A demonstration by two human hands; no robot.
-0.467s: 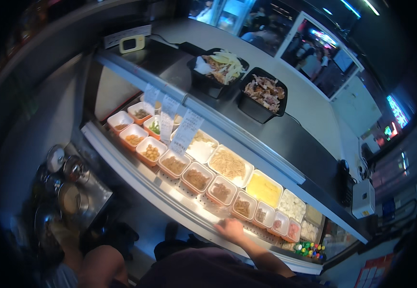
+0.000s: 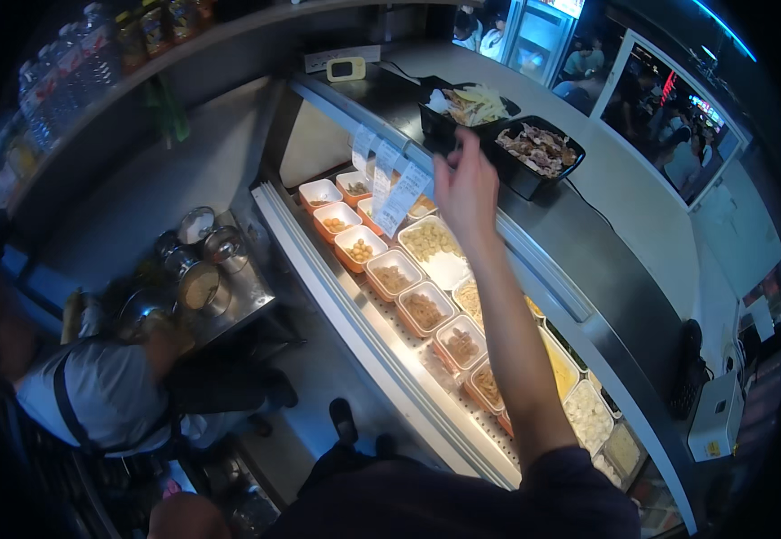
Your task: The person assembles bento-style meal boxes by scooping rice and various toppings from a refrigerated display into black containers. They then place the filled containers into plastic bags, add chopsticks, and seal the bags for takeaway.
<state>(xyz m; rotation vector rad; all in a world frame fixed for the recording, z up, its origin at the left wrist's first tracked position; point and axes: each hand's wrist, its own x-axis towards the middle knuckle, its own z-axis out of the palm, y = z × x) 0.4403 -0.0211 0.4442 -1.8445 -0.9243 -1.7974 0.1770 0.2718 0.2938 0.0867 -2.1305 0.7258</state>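
a dark top [image 2: 390, 508] with a short sleeve [image 2: 584, 485] leaves the right grip [image 2: 471, 189] bare.

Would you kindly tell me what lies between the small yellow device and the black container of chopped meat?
In the head view, the other black container, topped with pale strips, stands between them on the counter.

Bare counter lies to the right; bowls crowd the fingertips.
The right hand [image 2: 468, 190] hangs above the display case's upper rail [image 2: 548, 275], the left black bowl [image 2: 439, 123] just ahead, the right black bowl [image 2: 518, 173] just beside, little room between them. Paper slips [image 2: 403, 199] dangle below the rail, screening containers near the case's left end. Its open front gives a way down, between near edge and rail. The dark counter [image 2: 602, 274] offers a stretch toward its right end, where a white box [image 2: 718, 419] stands.
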